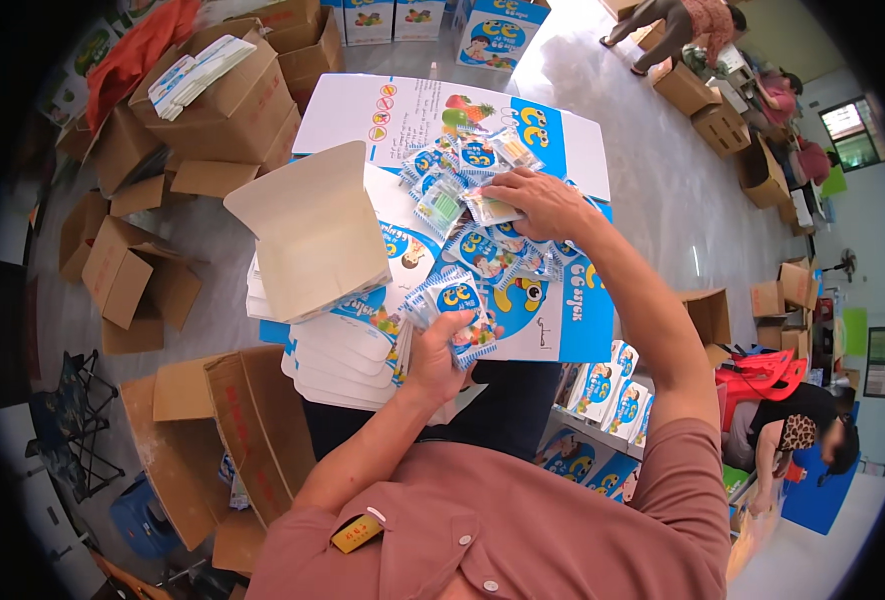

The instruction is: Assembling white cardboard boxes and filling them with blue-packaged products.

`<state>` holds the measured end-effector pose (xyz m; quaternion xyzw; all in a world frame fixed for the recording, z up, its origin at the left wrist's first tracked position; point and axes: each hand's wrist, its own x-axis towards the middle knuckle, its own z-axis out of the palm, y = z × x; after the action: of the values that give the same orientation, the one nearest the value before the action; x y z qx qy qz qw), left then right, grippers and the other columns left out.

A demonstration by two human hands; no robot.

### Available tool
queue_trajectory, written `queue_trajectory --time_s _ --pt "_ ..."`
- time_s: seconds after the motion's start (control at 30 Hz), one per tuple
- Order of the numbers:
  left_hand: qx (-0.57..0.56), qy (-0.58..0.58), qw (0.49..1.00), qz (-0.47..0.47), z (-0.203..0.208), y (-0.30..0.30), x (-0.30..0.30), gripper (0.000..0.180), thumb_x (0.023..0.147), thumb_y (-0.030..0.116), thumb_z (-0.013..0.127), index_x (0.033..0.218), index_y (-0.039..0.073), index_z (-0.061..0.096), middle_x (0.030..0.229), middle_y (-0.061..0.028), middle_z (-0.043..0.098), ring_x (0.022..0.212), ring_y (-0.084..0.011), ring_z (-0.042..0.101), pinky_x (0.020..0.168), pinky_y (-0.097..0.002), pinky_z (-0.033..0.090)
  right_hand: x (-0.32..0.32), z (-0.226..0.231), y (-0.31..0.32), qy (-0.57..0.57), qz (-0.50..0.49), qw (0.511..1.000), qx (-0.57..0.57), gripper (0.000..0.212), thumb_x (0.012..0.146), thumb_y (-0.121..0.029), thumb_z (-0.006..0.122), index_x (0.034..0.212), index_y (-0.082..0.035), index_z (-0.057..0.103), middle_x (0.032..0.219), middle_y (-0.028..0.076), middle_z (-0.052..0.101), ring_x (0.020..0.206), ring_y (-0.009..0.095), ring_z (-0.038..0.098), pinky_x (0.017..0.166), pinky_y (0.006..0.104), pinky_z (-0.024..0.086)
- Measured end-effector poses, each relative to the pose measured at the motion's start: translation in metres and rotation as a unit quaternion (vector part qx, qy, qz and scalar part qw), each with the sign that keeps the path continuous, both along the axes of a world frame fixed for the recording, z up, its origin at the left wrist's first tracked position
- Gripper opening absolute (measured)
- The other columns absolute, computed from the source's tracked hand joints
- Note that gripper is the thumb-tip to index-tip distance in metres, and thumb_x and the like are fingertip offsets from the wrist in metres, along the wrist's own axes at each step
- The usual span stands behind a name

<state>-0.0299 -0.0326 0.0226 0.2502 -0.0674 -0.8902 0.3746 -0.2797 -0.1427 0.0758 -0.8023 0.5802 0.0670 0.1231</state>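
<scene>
At left we see a small open carton [308, 240], its cream flap raised, with flat white cartons [338, 355] stacked just near of it. Next, our left hand [435, 358] is closed around a few packets [460, 300], thumb on top: shiny, squarish, blue-and-white striped along crimped edges, printed yellow and blue. Farther off and rightward, a loose pile of packets [441, 207] lies on a large printed box [590, 150], some faces clear, showing green or yellowish contents. Our right hand [541, 203] rests over the pile, fingers half curled on a clear packet [493, 209]; we cannot tell whether it grips.
</scene>
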Motion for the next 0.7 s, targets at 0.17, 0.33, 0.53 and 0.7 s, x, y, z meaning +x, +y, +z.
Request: queue_trajectory --time_s 0.17,0.33,0.53,0.7 --pt "-0.01 -0.008 1.0 -0.001 -0.001 -0.002 -0.006 0.044 0.088 0.009 0.061 0.13 -0.002 0.051 0.121 -0.0147 0.063 0.107 -0.0269 0.069 0.091 -0.0438 0.061 -0.019 -0.012 0.004 -0.038 0.01 0.995 -0.091 0.051 0.084 -0.007 0.074 0.133 -0.018 0.066 0.129 0.007 0.068 0.121 0.028 0.061 0.1 0.0421 0.052" --pt "-0.053 -0.053 0.996 0.056 -0.001 -0.006 -0.012 0.042 0.089 0.008 0.062 0.128 -0.001 0.052 0.117 -0.015 0.065 0.101 -0.0255 0.071 0.088 -0.0413 0.062 -0.021 -0.004 0.03 -0.175 -0.086 0.969 -0.15 0.03 0.093 -0.011 0.067 0.122 -0.01 0.07 0.111 0.016 0.072 0.106 0.034 0.067 0.093 0.0427 0.053" --pt "-0.052 -0.068 0.992 0.093 -0.005 -0.003 -0.018 0.04 0.087 0.004 0.063 0.125 0.0 0.052 0.114 -0.0149 0.067 0.098 -0.0234 0.072 0.086 -0.0374 0.062 -0.013 0.003 0.055 -0.213 -0.164 0.94 -0.21 0.028 0.092 -0.008 0.067 0.12 -0.008 0.07 0.108 0.017 0.072 0.106 0.035 0.068 0.092 0.042 0.053" --pt "-0.035 -0.086 0.993 0.076 -0.005 0.006 -0.013 0.038 0.087 0.004 0.063 0.124 0.0 0.053 0.112 -0.0145 0.068 0.098 -0.0228 0.072 0.086 -0.0366 0.062 -0.006 -0.007 0.025 -0.1 -0.041 0.979 -0.174 0.038 0.087 -0.008 0.068 0.125 -0.012 0.068 0.118 0.011 0.071 0.11 0.033 0.066 0.094 0.0434 0.052"
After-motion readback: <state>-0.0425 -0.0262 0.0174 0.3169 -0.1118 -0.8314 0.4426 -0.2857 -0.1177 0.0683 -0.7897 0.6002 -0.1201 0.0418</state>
